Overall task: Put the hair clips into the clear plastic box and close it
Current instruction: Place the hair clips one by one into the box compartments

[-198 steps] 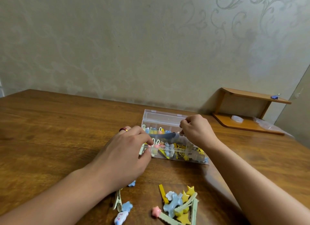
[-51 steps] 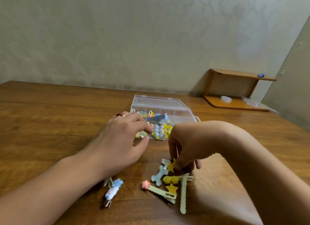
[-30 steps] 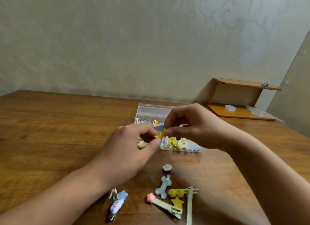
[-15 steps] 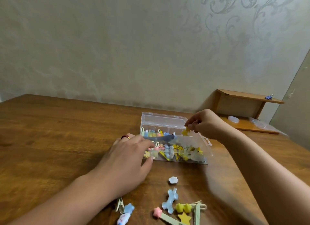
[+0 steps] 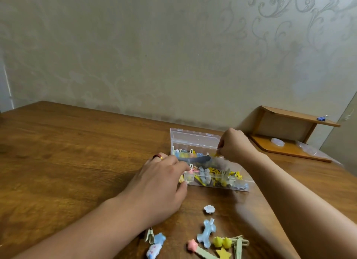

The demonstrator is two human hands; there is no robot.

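The clear plastic box [image 5: 195,142] stands open on the wooden table [image 5: 63,154], its lid raised at the back, with many coloured hair clips inside. My left hand [image 5: 160,183] grips the box's front left corner with thumb and fingers. My right hand [image 5: 234,145] is over the box's back right part and pinches a small yellow clip [image 5: 216,154]. Loose clips lie near the front edge: a white flower [image 5: 209,209], a blue bone [image 5: 207,232], a pink star clip [image 5: 193,245], yellow ones [image 5: 222,241] and a blue-white pair [image 5: 155,244].
A small wooden shelf [image 5: 289,135] stands at the back right against the wall, with a blue binder clip [image 5: 321,118] on top and a clear plastic bag [image 5: 309,149] below. The patterned wall runs just behind the box.
My right hand picked a yellow star clip from the loose pile and carried it up over the box's back right compartment. My left hand has stayed on the box's front left corner.
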